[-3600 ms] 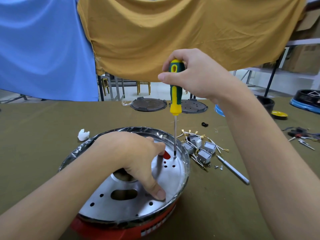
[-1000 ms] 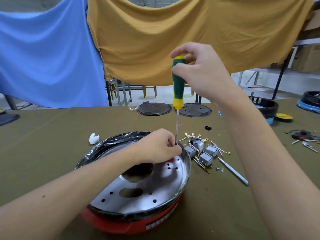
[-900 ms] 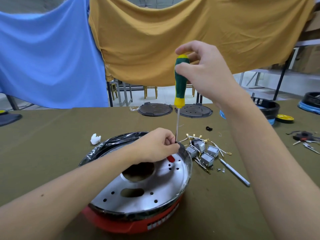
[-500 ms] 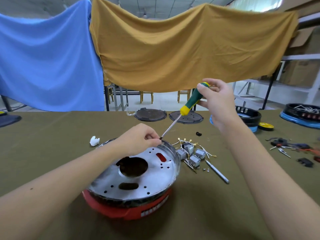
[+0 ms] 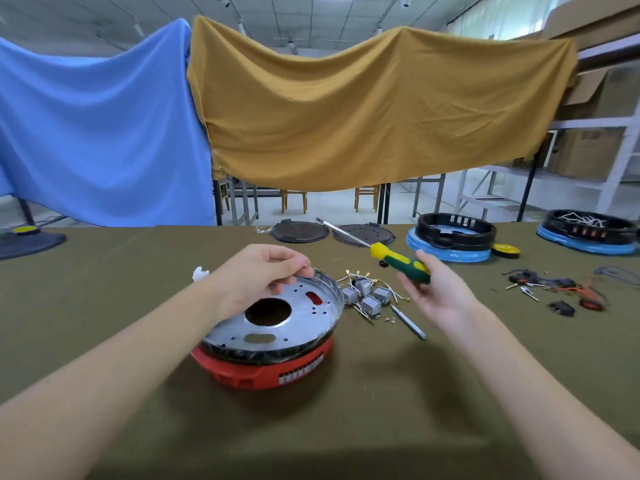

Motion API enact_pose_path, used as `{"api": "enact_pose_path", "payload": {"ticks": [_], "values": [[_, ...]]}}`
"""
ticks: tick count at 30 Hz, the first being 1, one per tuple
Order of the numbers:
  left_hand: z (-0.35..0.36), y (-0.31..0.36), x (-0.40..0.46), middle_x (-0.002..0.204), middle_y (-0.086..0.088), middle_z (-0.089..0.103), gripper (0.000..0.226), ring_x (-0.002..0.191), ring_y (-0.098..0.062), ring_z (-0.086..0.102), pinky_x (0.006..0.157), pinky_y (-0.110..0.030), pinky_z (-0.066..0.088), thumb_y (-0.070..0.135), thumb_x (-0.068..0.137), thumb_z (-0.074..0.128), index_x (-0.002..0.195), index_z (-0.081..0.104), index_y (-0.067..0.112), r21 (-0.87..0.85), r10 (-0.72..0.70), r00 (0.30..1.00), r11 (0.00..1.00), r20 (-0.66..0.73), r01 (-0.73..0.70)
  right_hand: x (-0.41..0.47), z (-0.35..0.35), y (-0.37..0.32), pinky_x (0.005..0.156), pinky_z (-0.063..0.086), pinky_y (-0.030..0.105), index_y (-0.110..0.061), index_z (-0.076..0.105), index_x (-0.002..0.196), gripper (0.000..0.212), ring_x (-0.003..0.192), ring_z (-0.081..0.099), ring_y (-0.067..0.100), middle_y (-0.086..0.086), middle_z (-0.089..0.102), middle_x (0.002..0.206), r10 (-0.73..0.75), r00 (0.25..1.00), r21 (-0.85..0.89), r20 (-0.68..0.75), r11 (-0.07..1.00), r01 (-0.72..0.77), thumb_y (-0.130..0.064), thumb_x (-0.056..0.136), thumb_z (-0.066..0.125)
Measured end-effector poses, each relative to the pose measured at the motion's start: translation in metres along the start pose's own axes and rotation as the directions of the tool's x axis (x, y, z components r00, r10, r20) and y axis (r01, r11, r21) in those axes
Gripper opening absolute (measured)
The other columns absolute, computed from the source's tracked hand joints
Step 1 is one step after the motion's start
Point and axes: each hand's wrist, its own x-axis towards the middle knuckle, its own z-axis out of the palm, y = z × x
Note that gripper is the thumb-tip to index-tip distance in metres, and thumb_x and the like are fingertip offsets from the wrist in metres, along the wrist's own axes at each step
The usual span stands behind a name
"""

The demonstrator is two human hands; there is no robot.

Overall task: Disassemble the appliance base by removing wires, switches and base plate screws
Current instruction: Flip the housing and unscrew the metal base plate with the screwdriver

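Note:
The red appliance base (image 5: 266, 370) stands on the olive table with its round silver base plate (image 5: 294, 325) facing up. My left hand (image 5: 258, 277) hovers over the plate's far edge, thumb and fingers pinched together; something small may be between them, but it is too small to tell. To the right of the base, my right hand (image 5: 436, 289) loosely holds the green and yellow screwdriver (image 5: 398, 259), whose shaft points up and to the left, away from the plate. Grey switches with wires (image 5: 367, 294) lie in a pile between the base and my right hand.
A metal rod (image 5: 407, 322) and loose screws (image 5: 389, 319) lie right of the base. Two dark round plates (image 5: 299, 232) sit at the table's far edge. Black rings on blue bases (image 5: 453, 237) stand far right, with wires and parts (image 5: 561, 289) near them. White scrap (image 5: 200, 273) lies left.
The screwdriver left the plate: my right hand swung it down and right, shaft now pointing away. My left hand lifted off the plate's edge with fingers pinched. The camera tilted up.

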Motion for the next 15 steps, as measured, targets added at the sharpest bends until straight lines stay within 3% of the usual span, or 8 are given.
{"api": "enact_pose_path", "payload": {"ticks": [3,5,7,9,11,13,15], "values": [[0.017,0.0,-0.006,0.094,-0.003,0.077,0.017,0.06,-0.004,0.055,0.058,-0.019,0.047,0.026,0.091,0.067,0.083,0.08,0.018,-0.103,-0.029,1.0,0.994,0.001,0.029,-0.023,-0.007,0.008,0.068,0.064,0.036,0.001,0.064,0.098,0.022,0.101,0.069,0.03,0.02,0.063,0.11,0.118,0.986,0.121,0.12,0.984,-0.132,-0.013,0.086,0.076],[0.028,0.001,-0.008,0.089,-0.004,0.076,0.019,0.058,-0.005,0.054,0.055,-0.018,0.047,0.032,0.085,0.07,0.081,0.079,0.016,-0.146,-0.033,0.999,0.989,0.018,0.035,-0.039,-0.005,0.009,0.071,0.063,0.037,0.006,0.067,0.095,0.022,0.089,0.072,0.03,0.022,0.069,0.098,0.164,0.938,0.108,0.306,0.973,-0.205,-0.005,0.078,0.076],[0.039,0.002,-0.01,0.086,-0.005,0.075,0.021,0.056,-0.005,0.053,0.052,-0.017,0.046,0.032,0.087,0.07,0.082,0.077,0.014,-0.146,-0.027,0.999,0.989,0.026,0.031,-0.053,0.0,0.01,0.068,0.062,0.035,0.003,0.059,0.099,0.027,0.074,0.07,0.028,0.019,0.067,0.084,0.207,0.892,0.016,0.401,0.972,-0.232,0.007,0.075,0.07],[0.05,0.004,-0.011,0.084,-0.004,0.075,0.021,0.056,-0.005,0.052,0.051,-0.016,0.045,0.031,0.091,0.068,0.082,0.075,0.012,-0.119,-0.021,1.0,0.993,0.02,0.023,-0.062,0.007,0.014,0.059,0.055,0.03,-0.004,0.054,0.099,0.027,0.061,0.061,0.021,0.012,0.059,0.074,0.165,0.91,-0.259,0.38,0.964,-0.066,0.011,0.079,0.065],[0.058,0.005,-0.013,0.081,-0.003,0.075,0.023,0.056,-0.005,0.052,0.051,-0.016,0.044,0.032,0.092,0.067,0.081,0.075,0.014,-0.07,-0.012,1.0,0.997,0.029,0.014,-0.069,0.011,0.022,0.057,0.045,0.029,-0.011,0.053,0.088,0.025,0.058,0.051,0.019,0.008,0.057,0.071,0.013,0.92,-0.511,0.391,0.835,0.206,0.002,0.082,0.072],[0.066,0.005,-0.014,0.078,-0.001,0.074,0.024,0.056,-0.005,0.051,0.052,-0.016,0.043,0.032,0.093,0.066,0.077,0.076,0.018,-0.019,-0.002,0.999,1.0,0.052,0.003,-0.075,0.014,0.029,0.058,0.042,0.028,-0.015,0.047,0.08,0.033,0.06,0.052,0.022,0.006,0.064,0.075,-0.151,0.882,-0.583,0.446,0.699,0.414,-0.006,0.08,0.079],[0.07,0.004,-0.014,0.076,-0.001,0.073,0.026,0.056,-0.005,0.052,0.053,-0.017,0.042,0.031,0.095,0.065,0.074,0.076,0.02,0.0,0.002,0.999,1.0,0.046,-0.002,-0.078,0.017,0.034,0.059,0.041,0.024,-0.018,0.043,0.079,0.037,0.067,0.064,0.022,0.004,0.071,0.079,-0.265,0.837,-0.583,0.479,0.616,0.529,-0.01,0.082,0.079]]}}
